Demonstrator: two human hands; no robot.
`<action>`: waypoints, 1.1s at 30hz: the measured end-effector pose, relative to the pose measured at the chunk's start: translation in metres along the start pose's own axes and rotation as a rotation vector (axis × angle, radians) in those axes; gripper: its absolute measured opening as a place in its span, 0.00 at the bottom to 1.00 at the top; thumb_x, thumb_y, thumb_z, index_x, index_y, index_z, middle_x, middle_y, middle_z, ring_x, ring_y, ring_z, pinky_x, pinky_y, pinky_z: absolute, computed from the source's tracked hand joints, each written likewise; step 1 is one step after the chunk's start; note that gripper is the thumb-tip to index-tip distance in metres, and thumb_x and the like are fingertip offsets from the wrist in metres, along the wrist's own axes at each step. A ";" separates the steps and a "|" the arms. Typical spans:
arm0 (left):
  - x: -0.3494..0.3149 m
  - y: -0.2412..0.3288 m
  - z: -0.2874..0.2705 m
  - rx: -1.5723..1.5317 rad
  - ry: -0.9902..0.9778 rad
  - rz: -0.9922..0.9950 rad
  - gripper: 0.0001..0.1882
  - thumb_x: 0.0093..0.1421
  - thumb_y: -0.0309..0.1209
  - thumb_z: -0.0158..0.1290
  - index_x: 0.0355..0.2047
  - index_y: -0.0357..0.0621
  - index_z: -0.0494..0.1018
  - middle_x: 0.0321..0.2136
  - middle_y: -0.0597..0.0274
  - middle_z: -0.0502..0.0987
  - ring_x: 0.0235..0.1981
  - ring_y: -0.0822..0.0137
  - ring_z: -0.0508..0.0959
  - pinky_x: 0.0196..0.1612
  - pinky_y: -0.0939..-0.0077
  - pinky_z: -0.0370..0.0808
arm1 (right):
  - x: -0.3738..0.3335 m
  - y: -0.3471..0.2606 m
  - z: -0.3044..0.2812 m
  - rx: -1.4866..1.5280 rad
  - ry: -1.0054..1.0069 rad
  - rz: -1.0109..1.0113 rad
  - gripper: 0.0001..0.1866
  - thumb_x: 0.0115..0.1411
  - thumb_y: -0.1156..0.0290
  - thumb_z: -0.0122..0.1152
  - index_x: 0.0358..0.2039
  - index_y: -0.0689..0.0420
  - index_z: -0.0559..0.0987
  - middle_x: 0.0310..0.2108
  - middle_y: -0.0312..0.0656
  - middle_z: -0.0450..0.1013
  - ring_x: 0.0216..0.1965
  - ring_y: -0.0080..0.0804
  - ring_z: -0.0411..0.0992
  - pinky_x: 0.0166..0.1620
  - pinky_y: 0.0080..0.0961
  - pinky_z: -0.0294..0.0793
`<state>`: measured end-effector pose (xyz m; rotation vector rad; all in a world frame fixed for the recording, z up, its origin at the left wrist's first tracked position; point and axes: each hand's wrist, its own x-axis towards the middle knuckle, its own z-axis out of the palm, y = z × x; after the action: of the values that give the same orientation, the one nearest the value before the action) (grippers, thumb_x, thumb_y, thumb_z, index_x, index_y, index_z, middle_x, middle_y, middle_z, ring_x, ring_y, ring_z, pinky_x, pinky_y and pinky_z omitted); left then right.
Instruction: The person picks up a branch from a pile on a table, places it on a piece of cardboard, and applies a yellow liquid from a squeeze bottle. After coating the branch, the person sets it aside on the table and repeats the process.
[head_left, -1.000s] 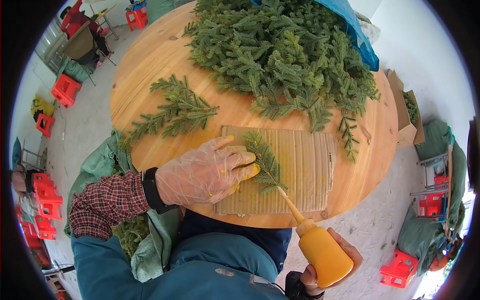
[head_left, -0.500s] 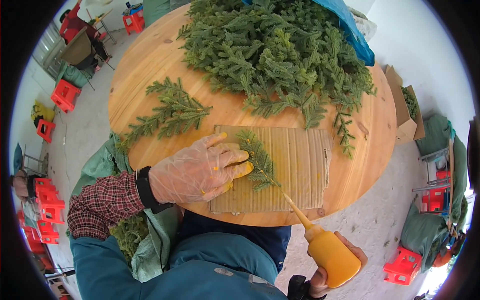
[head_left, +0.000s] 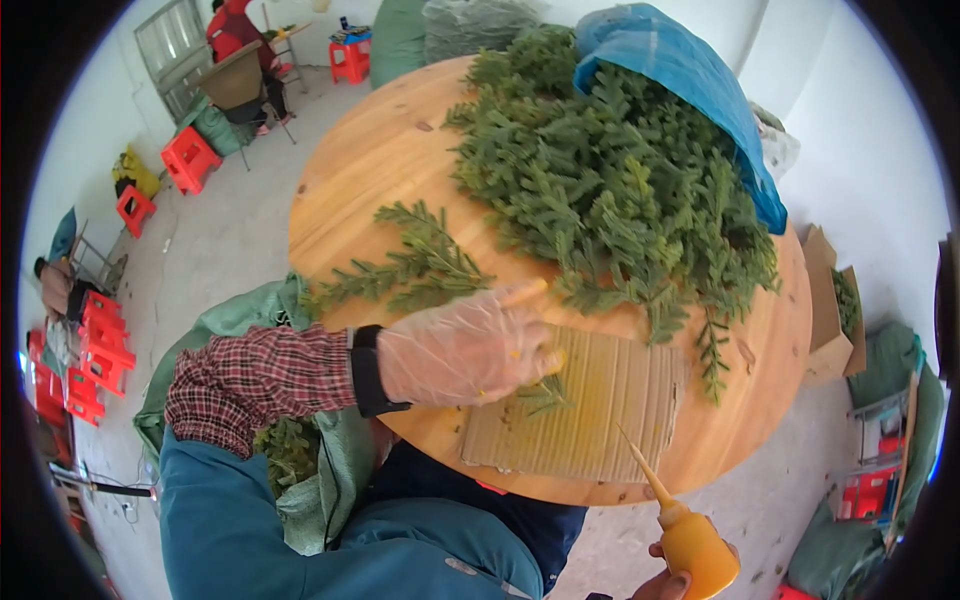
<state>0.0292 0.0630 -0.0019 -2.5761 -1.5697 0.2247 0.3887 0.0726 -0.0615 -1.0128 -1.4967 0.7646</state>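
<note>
My left hand (head_left: 465,345), in a clear glove smeared with yellow, has its fingers curled over a small green fir sprig (head_left: 547,396). Only part of the sprig shows below the fingers; the rest is hidden. Under them lies a ribbed piece of cardboard (head_left: 600,410) with faint yellow marks. Low at the right, my bare right hand (head_left: 665,582) grips an orange-yellow squeeze bottle (head_left: 700,558). Its long thin nozzle tilts up to the left, with the tip over the cardboard's lower right part.
A big pile of fir branches (head_left: 610,170) covers the table's far side, partly under a blue bag (head_left: 690,70). Another fir branch (head_left: 425,265) lies left on the round wooden table (head_left: 350,165). A green sack (head_left: 215,325) stands by my left arm. Red stools (head_left: 190,160) and people are farther left.
My view has shifted. My left fingers have closed over the sprig, which has moved left, away from the nozzle. The bottle has drawn back, its tip now apart from the sprig.
</note>
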 end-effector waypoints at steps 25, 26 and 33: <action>0.049 -0.158 0.016 0.007 0.538 -0.127 0.16 0.59 0.39 0.55 0.44 0.47 0.76 0.32 0.57 0.75 0.36 0.57 0.77 0.45 0.60 0.69 | 0.013 0.002 0.008 0.129 -0.007 0.067 0.42 0.58 0.43 0.64 0.59 0.62 0.58 0.39 0.55 0.72 0.28 0.44 0.74 0.36 0.35 0.74; 0.055 -0.156 0.017 0.011 0.542 -0.115 0.16 0.59 0.39 0.55 0.44 0.47 0.76 0.32 0.57 0.75 0.36 0.57 0.77 0.45 0.60 0.69 | 0.012 0.002 0.007 0.128 0.006 0.063 0.42 0.58 0.43 0.64 0.59 0.62 0.58 0.39 0.55 0.72 0.28 0.44 0.74 0.36 0.35 0.74; 0.052 -0.132 -0.015 0.302 0.551 -0.344 0.10 0.59 0.35 0.55 0.39 0.47 0.75 0.31 0.62 0.73 0.34 0.61 0.76 0.43 0.66 0.69 | 0.012 0.005 0.001 0.073 0.057 0.061 0.43 0.58 0.42 0.63 0.58 0.64 0.59 0.38 0.55 0.73 0.29 0.43 0.74 0.36 0.36 0.75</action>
<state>-0.0597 0.1695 0.0331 -1.8827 -1.5717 -0.2428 0.3887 0.0853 -0.0615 -1.0212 -1.3850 0.8207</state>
